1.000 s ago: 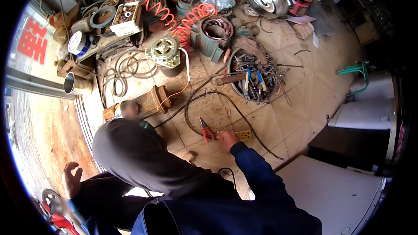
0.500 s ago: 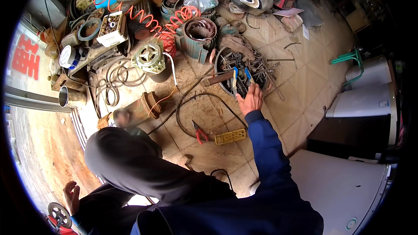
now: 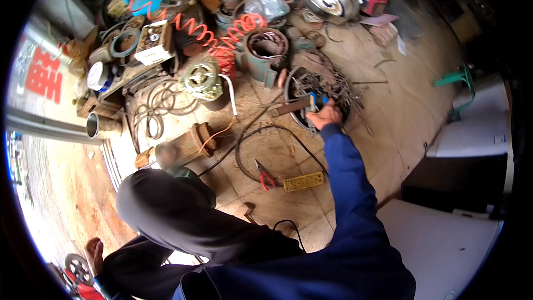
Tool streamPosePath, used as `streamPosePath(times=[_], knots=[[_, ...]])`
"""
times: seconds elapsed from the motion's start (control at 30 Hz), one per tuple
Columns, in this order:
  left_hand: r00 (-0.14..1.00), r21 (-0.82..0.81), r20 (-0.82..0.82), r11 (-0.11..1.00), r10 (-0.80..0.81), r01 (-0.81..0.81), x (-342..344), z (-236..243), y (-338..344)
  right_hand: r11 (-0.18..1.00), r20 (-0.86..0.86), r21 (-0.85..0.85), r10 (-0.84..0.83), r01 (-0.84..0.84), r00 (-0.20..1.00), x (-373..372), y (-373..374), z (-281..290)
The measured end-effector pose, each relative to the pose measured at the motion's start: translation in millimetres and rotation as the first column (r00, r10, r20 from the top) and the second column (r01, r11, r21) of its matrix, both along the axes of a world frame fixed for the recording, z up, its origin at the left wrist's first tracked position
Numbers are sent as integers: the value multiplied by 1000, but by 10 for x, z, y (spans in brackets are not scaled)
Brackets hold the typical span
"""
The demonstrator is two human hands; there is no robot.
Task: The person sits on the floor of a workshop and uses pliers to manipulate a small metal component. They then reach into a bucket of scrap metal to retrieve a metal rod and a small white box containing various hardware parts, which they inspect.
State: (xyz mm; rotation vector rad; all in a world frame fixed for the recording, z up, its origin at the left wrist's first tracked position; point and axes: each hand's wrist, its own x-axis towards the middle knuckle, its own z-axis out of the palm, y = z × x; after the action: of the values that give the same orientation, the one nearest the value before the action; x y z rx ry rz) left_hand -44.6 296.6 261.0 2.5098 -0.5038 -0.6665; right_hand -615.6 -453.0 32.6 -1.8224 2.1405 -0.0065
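Blue-handled metal hand tool (image 3: 312, 99) sits in a round metal basin (image 3: 287, 91) heaped with grey tools, just inside the near rim. Right of that rim, light tan tiled floor (image 3: 400, 111) stretches toward a large white flat-topped appliance (image 3: 438, 250). Bold red characters mark the glass pane (image 3: 44, 75) at left. The tool's visible blue ends face away from the person; fingers hide its remaining axis. Right hand (image 3: 325, 115) reaches over it, thumb and fingers part-spread; whether it grips, I cannot tell. Left hand (image 3: 95, 253) hangs loosely open, empty.
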Motion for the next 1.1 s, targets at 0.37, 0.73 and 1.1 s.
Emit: streamPosePath(times=[0.37,0.73,1.1], knots=[[998,-376,-17,925,-64,53,-506,682,-1794,877,976,35,-133,-479,-172,794,1217,1496],[849,-972,-233,85,-475,-220,-776,791,-3032,221,595,-671,730,-708,-336,3861,2906,3490],[808,-797,-526,-176,-265,-577,-685,541,-2529,-57,553,-603,689,-796,-468,4078,3641,3173]])
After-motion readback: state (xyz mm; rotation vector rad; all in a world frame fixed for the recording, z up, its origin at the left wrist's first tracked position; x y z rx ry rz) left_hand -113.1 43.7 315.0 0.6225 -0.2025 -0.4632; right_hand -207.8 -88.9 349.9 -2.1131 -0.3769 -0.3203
